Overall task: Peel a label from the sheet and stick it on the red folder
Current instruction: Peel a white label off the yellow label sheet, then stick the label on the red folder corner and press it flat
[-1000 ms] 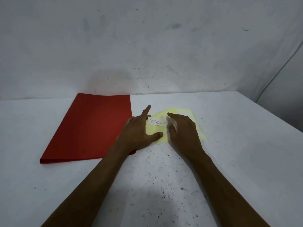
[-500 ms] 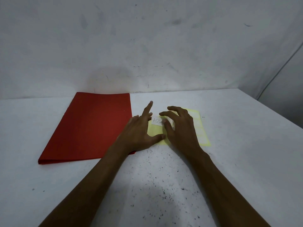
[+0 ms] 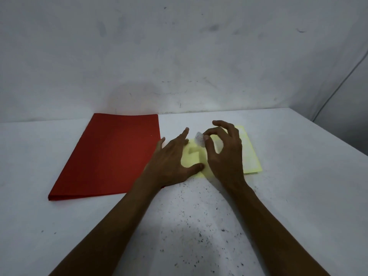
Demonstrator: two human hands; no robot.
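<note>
The red folder lies flat on the white table, left of centre. Just right of it lies the pale yellow label sheet. My left hand is spread flat, thumb and fingers pressing the sheet's left part down. My right hand hovers over the sheet, and its thumb and forefinger pinch a small white label that is lifted and curled above the sheet. A darker rectangular patch shows on the sheet below the label.
The white table is speckled with black dots near me. A stained grey wall rises close behind the folder. The table's right edge runs diagonally at far right, with a dark gap beyond it.
My right hand has risen from lying on the sheet and has peeled the white label up off it. My left hand has stayed pressing the sheet.
</note>
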